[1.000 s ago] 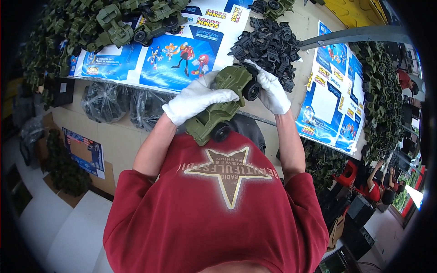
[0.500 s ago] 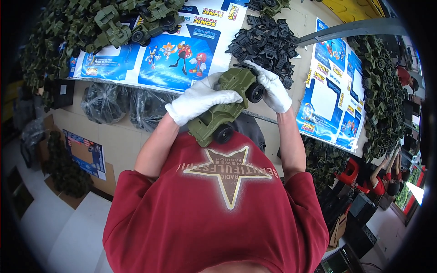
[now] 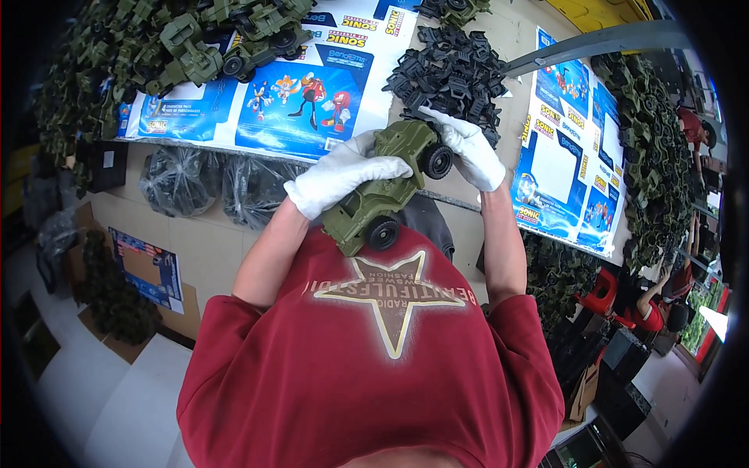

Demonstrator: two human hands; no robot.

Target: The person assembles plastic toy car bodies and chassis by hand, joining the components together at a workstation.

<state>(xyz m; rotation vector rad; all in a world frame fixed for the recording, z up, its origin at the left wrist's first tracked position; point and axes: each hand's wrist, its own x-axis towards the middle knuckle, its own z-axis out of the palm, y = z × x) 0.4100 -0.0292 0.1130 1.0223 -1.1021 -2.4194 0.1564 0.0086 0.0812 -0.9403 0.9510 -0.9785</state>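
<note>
A dark green toy jeep [image 3: 382,195] with black wheels is held tilted in front of my chest. My left hand [image 3: 343,175], in a white glove, wraps round its middle with the thumb across the top. My right hand [image 3: 470,152], gloved too, closes at the jeep's far end beside the front wheel [image 3: 438,161]. A small black plastic part [image 3: 416,116] shows at that end, by the right fingertips; most of it is hidden. Just beyond lies a heap of similar black plastic parts [image 3: 449,70] on the table.
Green toy jeeps [image 3: 187,54] are heaped at the far left on printed blue card sheets [image 3: 300,101]. More green toys [image 3: 651,156] pile up at the right. A grey metal bar [image 3: 593,53] crosses the far right. Bagged dark parts [image 3: 253,187] sit below the table edge.
Both hands keep their hold at the jeep, with only a slight shift. The right hand has moved a little nearer and to the right.
</note>
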